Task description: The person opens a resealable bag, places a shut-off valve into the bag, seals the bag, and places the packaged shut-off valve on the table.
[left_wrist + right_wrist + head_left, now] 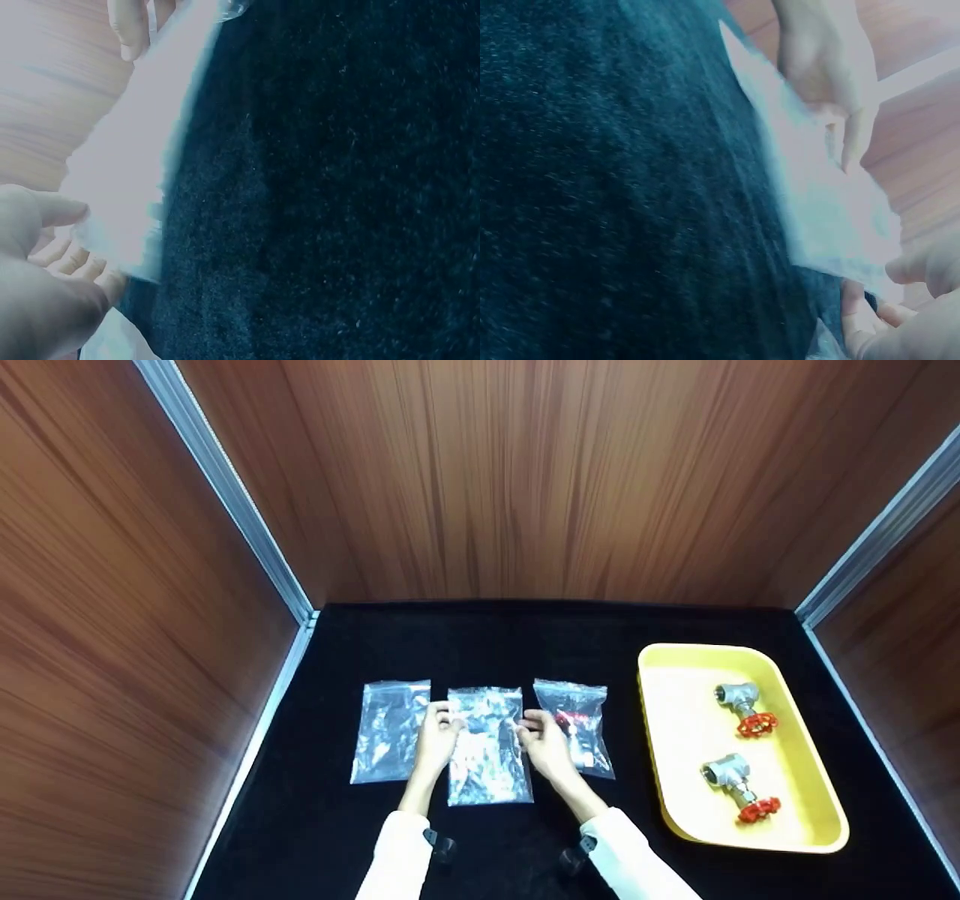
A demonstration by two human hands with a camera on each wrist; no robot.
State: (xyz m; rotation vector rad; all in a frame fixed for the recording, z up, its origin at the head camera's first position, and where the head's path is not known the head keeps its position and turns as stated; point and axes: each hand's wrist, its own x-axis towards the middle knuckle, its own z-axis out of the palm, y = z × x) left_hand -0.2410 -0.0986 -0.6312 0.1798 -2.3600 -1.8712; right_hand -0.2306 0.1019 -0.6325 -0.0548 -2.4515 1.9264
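Note:
A clear zip bag [489, 761] is held between both hands above the black cloth, in the middle of the head view. My left hand [437, 741] pinches its left edge, thumb on top and fingers underneath. The opposite edge is pinched by my right hand [546, 746]. In the left wrist view the bag [127, 157] looks flat and washed out by glare. Another flat clear zip bag [382, 739] lies just left of the left hand. Right of the right hand lies a zip bag [592, 697] with a red-handled metal valve [574, 720] inside, partly hidden by that hand.
A yellow tray [664, 802] stands on the right, holding a valve with a red handwheel [742, 701] near its back and a similar valve [731, 776] nearer the front. Wood-grain panels [487, 480] with metal edge strips enclose the black cloth [480, 645] on the back and sides.

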